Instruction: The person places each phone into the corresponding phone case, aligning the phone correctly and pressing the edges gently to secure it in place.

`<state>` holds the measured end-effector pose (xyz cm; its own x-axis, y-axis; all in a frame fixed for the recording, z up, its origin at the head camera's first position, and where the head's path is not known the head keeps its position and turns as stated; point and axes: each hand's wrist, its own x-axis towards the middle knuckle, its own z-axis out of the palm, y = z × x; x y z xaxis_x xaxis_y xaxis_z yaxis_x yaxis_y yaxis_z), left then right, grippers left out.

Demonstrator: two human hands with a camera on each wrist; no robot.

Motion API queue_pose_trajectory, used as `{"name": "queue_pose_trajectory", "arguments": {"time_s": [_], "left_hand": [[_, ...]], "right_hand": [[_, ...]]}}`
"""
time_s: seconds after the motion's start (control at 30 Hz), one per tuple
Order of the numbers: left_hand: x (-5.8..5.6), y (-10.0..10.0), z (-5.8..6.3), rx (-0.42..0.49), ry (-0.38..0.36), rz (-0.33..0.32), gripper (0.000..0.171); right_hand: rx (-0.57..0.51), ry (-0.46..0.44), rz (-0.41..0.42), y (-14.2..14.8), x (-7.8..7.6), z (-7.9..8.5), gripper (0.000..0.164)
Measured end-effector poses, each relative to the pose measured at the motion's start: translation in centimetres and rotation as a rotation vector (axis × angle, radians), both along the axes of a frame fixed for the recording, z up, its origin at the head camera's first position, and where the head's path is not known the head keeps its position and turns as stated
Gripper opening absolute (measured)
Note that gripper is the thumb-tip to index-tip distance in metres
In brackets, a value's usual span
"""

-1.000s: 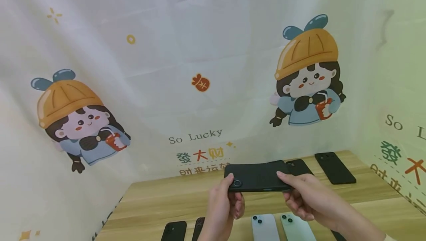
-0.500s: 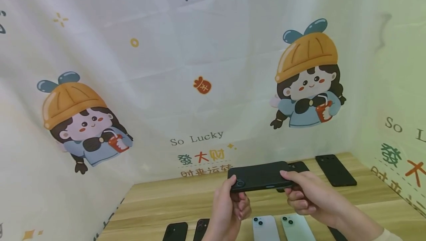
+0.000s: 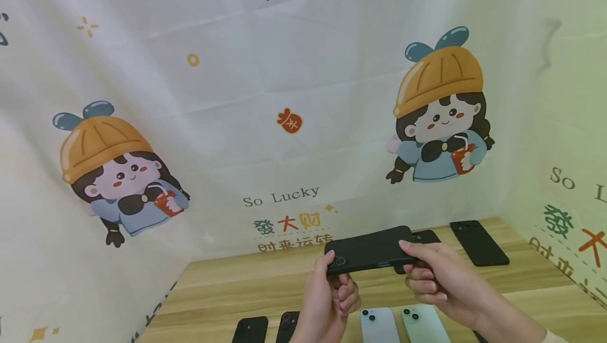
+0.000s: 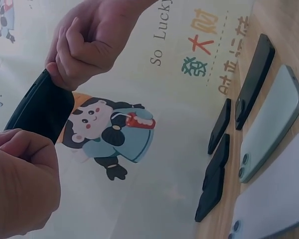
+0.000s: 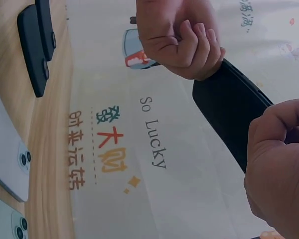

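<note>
A black phone (image 3: pixel 367 251) is held sideways in the air above the wooden table, its right end a little higher than its left. My left hand (image 3: pixel 327 301) pinches the left end, thumb beside the round camera rings and fingers curled underneath. At the other end my right hand (image 3: pixel 438 274) grips it with the thumb on top and fingers curled below. In the left wrist view both hands hold the black phone (image 4: pixel 45 107) by its ends. The right wrist view shows the plain dark underside of the black phone (image 5: pixel 229 112) between them.
On the wooden table (image 3: pixel 227 285) lie a white phone (image 3: pixel 379 324) and a mint-green phone (image 3: pixel 422 322) in front. Black phones (image 3: pixel 251 330) lie at front left. Another black phone (image 3: pixel 479 243) is at back right. A printed cloth (image 3: pixel 227 137) hangs behind.
The held phone has tilted from nearly level to right end up, and both hands have shifted slightly right. The head view has moved a little. Both hands keep their hold.
</note>
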<state>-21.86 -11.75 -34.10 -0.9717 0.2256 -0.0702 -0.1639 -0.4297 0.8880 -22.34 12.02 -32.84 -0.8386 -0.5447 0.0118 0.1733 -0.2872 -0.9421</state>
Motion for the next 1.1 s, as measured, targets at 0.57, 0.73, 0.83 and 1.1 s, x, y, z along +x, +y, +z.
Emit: {"name": "queue_pose_trajectory", "arguments": {"time_s": [0.57, 0.73, 0.83, 1.1], "left_hand": [[0.3, -0.4, 0.2, -0.014, 0.059, 0.002, 0.060], [0.0, -1.2, 0.3, -0.041, 0.111, -0.029, 0.062], [-0.2, -1.9, 0.4, -0.060, 0.135, -0.075, 0.063], [-0.9, -3.5, -0.4, -0.061, 0.149, -0.313, 0.064]], "right_hand": [[0.216, 0.131, -0.116, -0.7, 0.2, -0.7, 0.049], [0.187, 0.127, -0.090, -0.4, -0.1, -0.8, 0.051], [0.152, 0.114, -0.080, -0.1, -0.2, -0.9, 0.049], [0.187, 0.107, 0.043, -0.1, -0.5, -1.1, 0.042]]}}
